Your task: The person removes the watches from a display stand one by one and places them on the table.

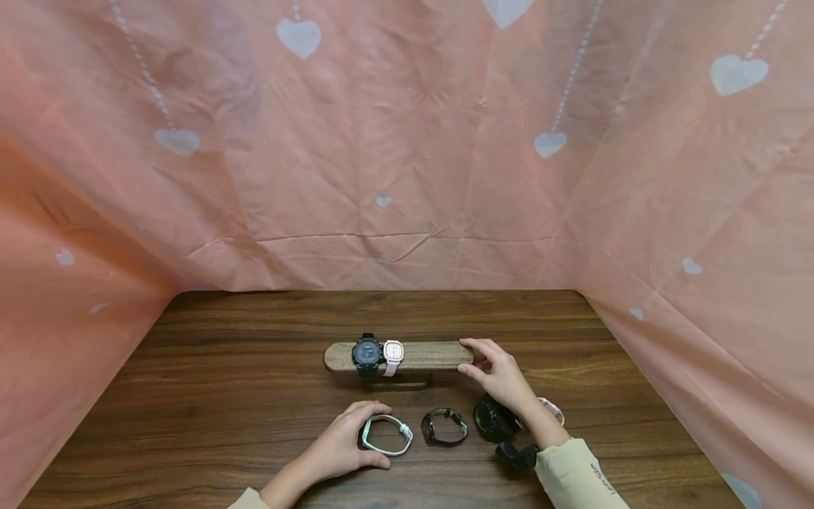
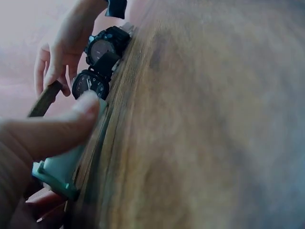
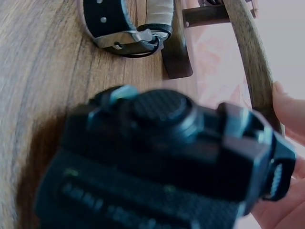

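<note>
Two watches (image 1: 367, 352) sit on the stand (image 1: 435, 355); right fingers (image 1: 485, 346) grip its end.

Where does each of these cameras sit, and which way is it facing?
Head: worn on the head, facing forward and down over the table; the left hand, right hand and both sleeves show.
Left wrist: worn on that wrist, looking low across the table past a mint-green watch; the left thumb shows close up.
Right wrist: worn on that wrist, looking past a blurred black watch toward the wooden stand; part of the right hand shows.
Shared: both wrist views show the right hand at the wooden stand's end.
</note>
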